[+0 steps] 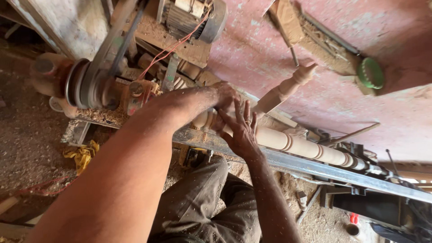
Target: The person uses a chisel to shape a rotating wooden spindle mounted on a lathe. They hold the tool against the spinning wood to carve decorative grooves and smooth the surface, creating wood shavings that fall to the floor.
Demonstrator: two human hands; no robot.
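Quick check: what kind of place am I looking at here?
Most likely a woodturning workshop: both hands rest on a turned wooden spindle mounted in a belt-driven lathe, with sawdust covering the floor.

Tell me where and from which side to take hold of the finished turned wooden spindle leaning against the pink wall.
Grip the pale turned wooden spindle around its plain tapered shaft below the beads, coming from the open side facing the lathe. It leans tilted with its knob end up against the pink wall, so the wall side is blocked.
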